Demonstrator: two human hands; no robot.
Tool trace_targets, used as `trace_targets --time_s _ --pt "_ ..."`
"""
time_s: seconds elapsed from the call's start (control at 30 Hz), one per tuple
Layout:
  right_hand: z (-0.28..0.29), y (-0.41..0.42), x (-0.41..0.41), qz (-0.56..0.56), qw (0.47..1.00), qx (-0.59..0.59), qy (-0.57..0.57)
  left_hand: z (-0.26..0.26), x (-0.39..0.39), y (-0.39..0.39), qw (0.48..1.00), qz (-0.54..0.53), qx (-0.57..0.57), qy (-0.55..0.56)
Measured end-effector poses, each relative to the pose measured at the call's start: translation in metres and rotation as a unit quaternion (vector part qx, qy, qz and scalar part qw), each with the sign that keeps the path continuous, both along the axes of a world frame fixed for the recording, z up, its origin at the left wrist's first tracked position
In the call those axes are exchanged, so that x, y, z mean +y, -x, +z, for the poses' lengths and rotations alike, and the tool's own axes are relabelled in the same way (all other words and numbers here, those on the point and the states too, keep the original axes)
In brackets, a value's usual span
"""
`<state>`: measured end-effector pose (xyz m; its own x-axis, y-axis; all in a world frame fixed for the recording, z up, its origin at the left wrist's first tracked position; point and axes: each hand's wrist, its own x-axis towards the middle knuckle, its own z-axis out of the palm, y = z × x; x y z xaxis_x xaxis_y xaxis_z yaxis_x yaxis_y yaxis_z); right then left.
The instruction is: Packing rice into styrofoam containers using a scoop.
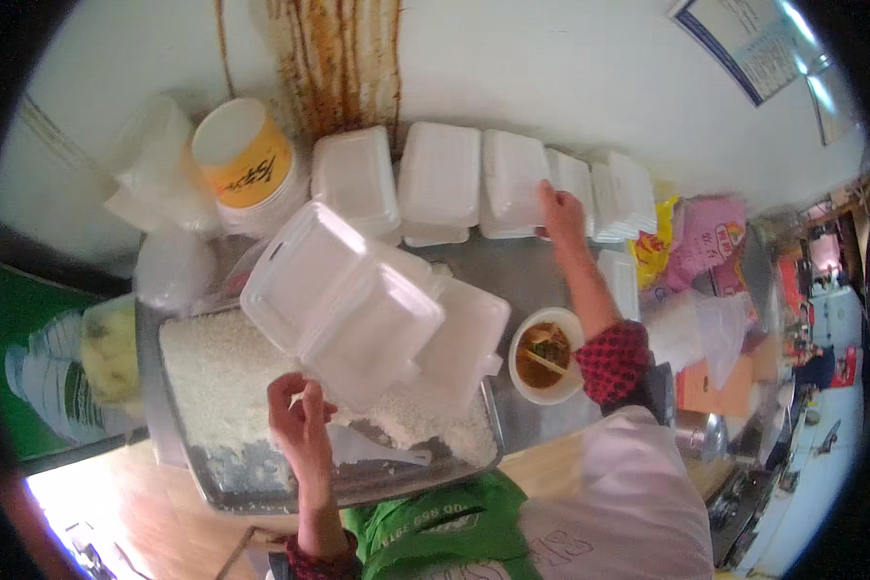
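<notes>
My left hand (301,413) is raised over the rice tray with loosely curled fingers and nothing visible in them. Just above it, an open white foam clamshell box (373,333) rests at a tilt, overlapping another open foam box (471,326) on its right. Beneath them lies a wide metal tray (254,500) of cooked white rice (217,370), with a white rice paddle (377,449) in it. Against the wall, my right hand (564,214) grips the right edge of a closed foam box (513,174); its fingertips are partly hidden.
More foam boxes (438,170) line the wall. Yellow-and-white paper tubs (250,163) stand at back left. A bowl of brown soup (544,355) with chopsticks sits below my right forearm. Pink packaging (707,239) and a plastic bag (718,326) lie on the right; bottles (51,377) are at left.
</notes>
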<state>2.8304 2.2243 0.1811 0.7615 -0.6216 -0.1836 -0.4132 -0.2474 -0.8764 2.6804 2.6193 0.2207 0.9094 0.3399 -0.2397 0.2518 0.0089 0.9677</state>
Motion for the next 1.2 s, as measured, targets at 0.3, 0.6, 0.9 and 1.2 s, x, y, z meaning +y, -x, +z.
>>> trace_targets --time_s 0.3,0.6,0.9,1.2 --pt "0.066 0.109 0.042 0.043 0.972 -0.091 0.213 -0.014 0.02 -0.023 0.98 -0.111 0.125 0.104" --pt "0.041 0.283 0.244 0.453 0.886 0.01 0.102 0.027 0.095 -0.004 0.961 0.007 -0.049 0.271" --pt "-0.05 0.293 0.31 0.435 0.76 0.041 0.482 -0.013 0.275 0.088 0.967 0.169 -0.019 0.191" --pt "-0.046 0.285 0.306 0.477 0.751 0.049 0.454 -0.034 0.353 0.177 0.908 0.372 0.026 0.191"
